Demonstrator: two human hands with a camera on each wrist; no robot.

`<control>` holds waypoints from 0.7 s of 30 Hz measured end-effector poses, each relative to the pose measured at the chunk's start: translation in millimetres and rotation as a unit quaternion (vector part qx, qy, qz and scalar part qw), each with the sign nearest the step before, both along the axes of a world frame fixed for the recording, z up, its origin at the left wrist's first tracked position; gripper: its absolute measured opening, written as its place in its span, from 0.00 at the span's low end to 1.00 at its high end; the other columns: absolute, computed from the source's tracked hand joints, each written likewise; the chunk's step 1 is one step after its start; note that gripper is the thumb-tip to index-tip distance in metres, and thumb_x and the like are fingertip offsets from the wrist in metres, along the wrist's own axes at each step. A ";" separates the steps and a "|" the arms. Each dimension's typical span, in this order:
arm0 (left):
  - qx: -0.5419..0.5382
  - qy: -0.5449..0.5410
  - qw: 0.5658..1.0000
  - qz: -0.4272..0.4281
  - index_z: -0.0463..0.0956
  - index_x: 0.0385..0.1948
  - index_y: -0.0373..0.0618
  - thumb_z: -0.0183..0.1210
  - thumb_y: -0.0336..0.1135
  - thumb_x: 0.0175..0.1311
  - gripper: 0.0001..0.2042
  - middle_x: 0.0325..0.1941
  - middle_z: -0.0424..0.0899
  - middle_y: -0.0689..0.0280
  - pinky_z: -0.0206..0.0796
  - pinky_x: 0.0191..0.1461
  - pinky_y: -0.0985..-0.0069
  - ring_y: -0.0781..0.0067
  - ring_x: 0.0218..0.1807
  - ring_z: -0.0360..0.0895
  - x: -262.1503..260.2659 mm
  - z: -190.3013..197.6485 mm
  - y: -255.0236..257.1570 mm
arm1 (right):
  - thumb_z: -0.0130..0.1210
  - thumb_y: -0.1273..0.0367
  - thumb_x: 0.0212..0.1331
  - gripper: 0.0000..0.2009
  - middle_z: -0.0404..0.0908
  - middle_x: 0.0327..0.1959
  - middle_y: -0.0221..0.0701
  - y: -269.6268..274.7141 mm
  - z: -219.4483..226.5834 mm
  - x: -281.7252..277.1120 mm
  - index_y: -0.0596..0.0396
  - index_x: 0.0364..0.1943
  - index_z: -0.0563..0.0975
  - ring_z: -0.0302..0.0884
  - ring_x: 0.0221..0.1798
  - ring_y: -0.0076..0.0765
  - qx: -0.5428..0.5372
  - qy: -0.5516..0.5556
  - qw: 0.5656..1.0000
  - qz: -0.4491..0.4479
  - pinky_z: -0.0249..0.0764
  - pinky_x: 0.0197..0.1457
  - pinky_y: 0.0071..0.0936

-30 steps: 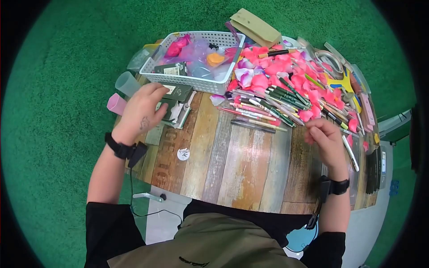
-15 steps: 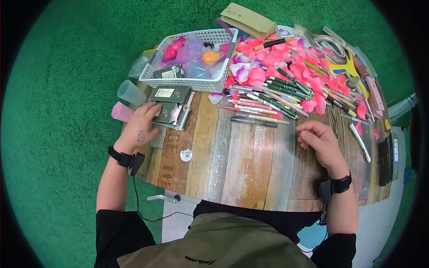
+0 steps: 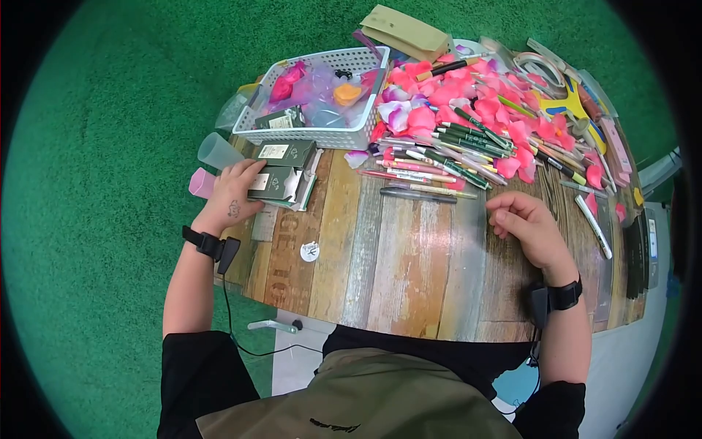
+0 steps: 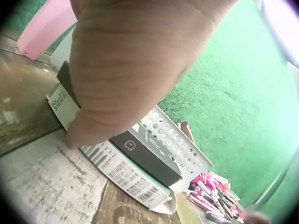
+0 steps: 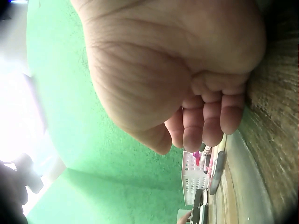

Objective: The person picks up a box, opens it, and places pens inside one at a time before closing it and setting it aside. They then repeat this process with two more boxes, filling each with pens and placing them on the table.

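Note:
At the table's left side my left hand (image 3: 232, 194) holds the left end of the nearer of two dark green pen boxes (image 3: 284, 183), its thumb along the near side and its fingers over the top. The left wrist view shows the thumb against the printed, barcoded side of the pen box (image 4: 140, 184); the palm hides the other fingers. A second dark green box (image 3: 298, 154) lies just behind it. My right hand (image 3: 532, 230) rests over the table's right half, fingers loosely curled and holding nothing. Several pens (image 3: 417, 196) lie just beyond it.
A white perforated basket (image 3: 307, 136) with bagged items stands behind the boxes. Translucent (image 3: 219, 151) and pink (image 3: 201, 183) cups lie at the left edge. Pink petals (image 3: 453, 91) and pens cover the back right. A round white sticker (image 3: 310, 252) lies near the front.
My left hand has come down from above the boxes onto the nearer one's left end. My right hand has drawn back slightly from the pens. The whole view has shifted a little.

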State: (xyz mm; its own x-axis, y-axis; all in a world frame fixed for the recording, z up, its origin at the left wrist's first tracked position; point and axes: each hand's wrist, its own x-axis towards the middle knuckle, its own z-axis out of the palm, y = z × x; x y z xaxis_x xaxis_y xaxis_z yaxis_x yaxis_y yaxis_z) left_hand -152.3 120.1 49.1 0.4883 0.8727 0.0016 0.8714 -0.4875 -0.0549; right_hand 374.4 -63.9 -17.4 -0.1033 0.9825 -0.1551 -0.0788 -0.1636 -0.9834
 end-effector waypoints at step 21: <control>0.080 -0.284 0.940 -0.172 0.75 0.60 0.43 0.75 0.29 0.49 0.32 0.58 0.81 0.54 0.70 0.68 0.56 0.46 0.62 0.77 120.5 10.3 -51.4 | 0.67 0.66 0.59 0.14 0.84 0.43 0.40 37.5 20.0 -73.4 0.54 0.48 0.85 0.84 0.46 0.54 0.274 -0.528 0.804 0.034 0.81 0.51 0.47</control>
